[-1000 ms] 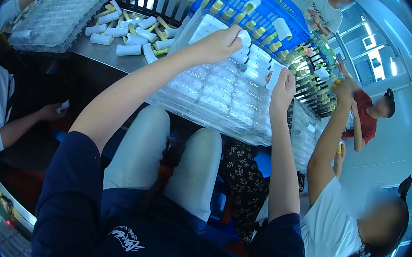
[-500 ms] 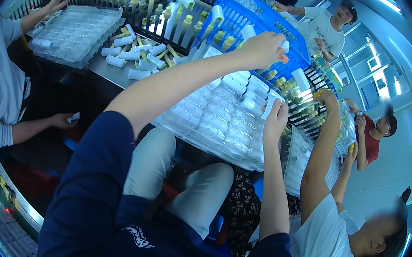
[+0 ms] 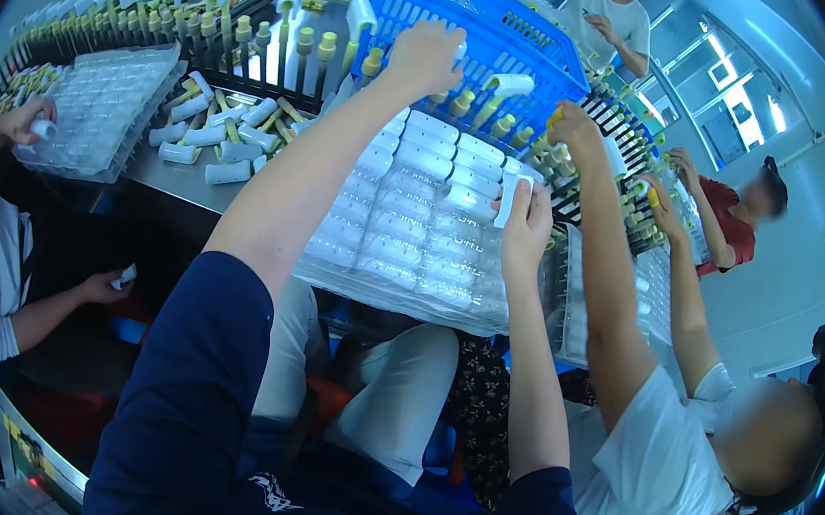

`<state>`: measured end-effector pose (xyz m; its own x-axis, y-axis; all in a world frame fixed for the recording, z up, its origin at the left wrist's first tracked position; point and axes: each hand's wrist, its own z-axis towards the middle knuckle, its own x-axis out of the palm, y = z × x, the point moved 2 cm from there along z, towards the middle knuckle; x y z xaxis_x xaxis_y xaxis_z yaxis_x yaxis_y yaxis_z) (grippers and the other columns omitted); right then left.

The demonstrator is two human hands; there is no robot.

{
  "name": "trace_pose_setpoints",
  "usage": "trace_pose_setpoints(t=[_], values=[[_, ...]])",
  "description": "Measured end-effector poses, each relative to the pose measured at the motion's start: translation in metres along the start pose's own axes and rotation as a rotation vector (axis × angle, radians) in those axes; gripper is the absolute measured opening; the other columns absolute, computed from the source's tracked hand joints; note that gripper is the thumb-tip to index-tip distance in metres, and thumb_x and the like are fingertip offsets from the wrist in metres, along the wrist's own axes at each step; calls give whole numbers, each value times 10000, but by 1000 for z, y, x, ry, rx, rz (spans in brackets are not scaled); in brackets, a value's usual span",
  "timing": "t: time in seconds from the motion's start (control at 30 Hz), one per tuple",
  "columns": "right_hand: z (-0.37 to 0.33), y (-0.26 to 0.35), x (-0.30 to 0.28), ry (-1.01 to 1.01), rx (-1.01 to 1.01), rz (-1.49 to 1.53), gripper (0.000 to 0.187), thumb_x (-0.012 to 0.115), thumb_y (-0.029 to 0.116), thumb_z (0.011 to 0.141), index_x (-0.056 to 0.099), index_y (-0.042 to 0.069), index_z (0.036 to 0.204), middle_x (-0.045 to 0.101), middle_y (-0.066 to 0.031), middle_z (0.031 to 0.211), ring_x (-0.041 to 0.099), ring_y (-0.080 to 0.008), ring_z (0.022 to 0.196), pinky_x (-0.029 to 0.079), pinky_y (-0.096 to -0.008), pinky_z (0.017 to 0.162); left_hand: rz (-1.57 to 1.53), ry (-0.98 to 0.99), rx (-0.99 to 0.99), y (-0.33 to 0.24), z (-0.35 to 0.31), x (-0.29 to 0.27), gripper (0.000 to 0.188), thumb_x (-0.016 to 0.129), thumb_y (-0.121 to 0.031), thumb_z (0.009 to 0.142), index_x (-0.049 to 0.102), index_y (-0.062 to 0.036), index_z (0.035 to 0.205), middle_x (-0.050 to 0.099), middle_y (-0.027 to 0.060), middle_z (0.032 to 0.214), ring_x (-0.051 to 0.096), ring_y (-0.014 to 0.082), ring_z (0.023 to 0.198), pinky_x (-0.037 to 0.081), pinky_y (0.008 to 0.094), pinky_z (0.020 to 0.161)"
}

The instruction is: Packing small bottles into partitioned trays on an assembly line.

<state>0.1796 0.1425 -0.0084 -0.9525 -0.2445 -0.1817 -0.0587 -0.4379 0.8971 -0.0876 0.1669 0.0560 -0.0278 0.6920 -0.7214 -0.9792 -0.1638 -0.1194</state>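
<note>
My left hand (image 3: 427,61) is raised over the rack's pegs in front of the blue crate. Its fingers are closed around a small white part (image 3: 460,51), mostly hidden by the hand. Lower and to the right, my right hand (image 3: 528,227) pinches a flat white piece (image 3: 512,196); whether it is cloth or plastic I cannot make out. Beneath both hands lies a clear moulded tray (image 3: 404,292), with white parts in its far compartments. Beside it on the left, white sleeves on yellowish sticks (image 3: 209,134) lie in a loose heap.
Black racks of upright yellowish pegs (image 3: 244,31) run along the table's far side, some capped with white sleeves. A blue crate (image 3: 554,61) stands behind. Co-workers sit close on both sides; one's forearm (image 3: 604,268) reaches up beside my right hand. Another tray (image 3: 96,109) lies left.
My left hand has moved left along the rack, and the orange bit seen at its fingers no longer shows. My right hand keeps the white piece. The whole view has shifted somewhat.
</note>
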Motion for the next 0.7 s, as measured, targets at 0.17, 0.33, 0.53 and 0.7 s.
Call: trace_pose_setpoints(t=[0.17,0.33,0.53,0.7], values=[[1,4,4,8,-26,12,287,522,261,1010,566,-13,1083,617,-39,826,586,-83,698,433,-224,615,58,-35,20,43,-10,-18,560,693,-390,797,550,-183,1297,614,113,1138,565,310,1110,526,432,862],[3,-1,0,-2,-36,-67,351,520,318,1005,583,-21,1070,647,-62,835,616,-98,716,449,-247,639,224,189,-19,66,-15,-42,692,741,-320,762,444,-206,1377,559,93,1250,510,276,1214,513,475,897],[5,-6,-2,-5,-61,-76,330,503,320,1017,583,0,1020,632,-41,818,586,-85,703,434,-238,633,69,-260,237,15,-66,-69,387,667,-185,800,555,-54,1147,598,117,1119,565,298,1094,480,452,881],[0,-3,-4,-84,-80,2,300,496,299,1017,573,10,997,629,-38,814,576,-77,710,426,-242,632,-65,344,290,-23,-130,-72,211,654,-177,820,616,-38,975,622,138,998,608,320,977,498,457,814]])
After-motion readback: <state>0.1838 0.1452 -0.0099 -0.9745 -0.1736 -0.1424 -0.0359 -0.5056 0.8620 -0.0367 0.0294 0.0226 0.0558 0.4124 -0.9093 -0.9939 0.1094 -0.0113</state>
